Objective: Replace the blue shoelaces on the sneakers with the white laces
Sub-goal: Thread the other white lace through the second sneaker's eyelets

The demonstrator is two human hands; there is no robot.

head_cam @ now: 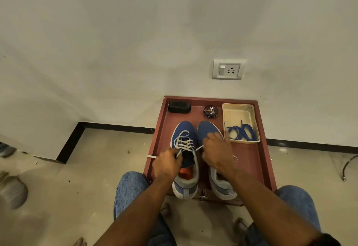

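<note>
- At the far left, a grey shoe (14, 191) lies on the tiled floor (93, 168), well apart from the work.
- A dark red tabletop (249, 160) stands against the white wall (116, 42); a black brush-like block (179, 107) sits in its far left corner.
- The left hand (167, 163) is curled over the tongue area of the left sneaker (185, 158), its fingers pinching one end of the white lace (184, 142); a short white tip (151, 157) sticks out past the hand over the tabletop edge.
- The white lace is threaded criss-cross through the left sneaker's eyelets, with a loose loop lying on the blue toe.
- A round polish tin (211, 111) labelled "Cherry" sits beyond the two toes.
- The right hand (218, 153) rests over the right sneaker (215, 160), fingers curled; it appears to pinch the other end of the white lace, which runs taut from the left sneaker to its fingertips, though the grip itself is hidden.
- Whether the right sneaker has any lace cannot be told, since the hand covers its eyelets.
- The blue laces (242, 132) lie coiled in the near end of a cream tray (239, 110) at the tabletop's right side, just beside the right hand.
- A wall socket (228, 69) is mounted above the tray.
</note>
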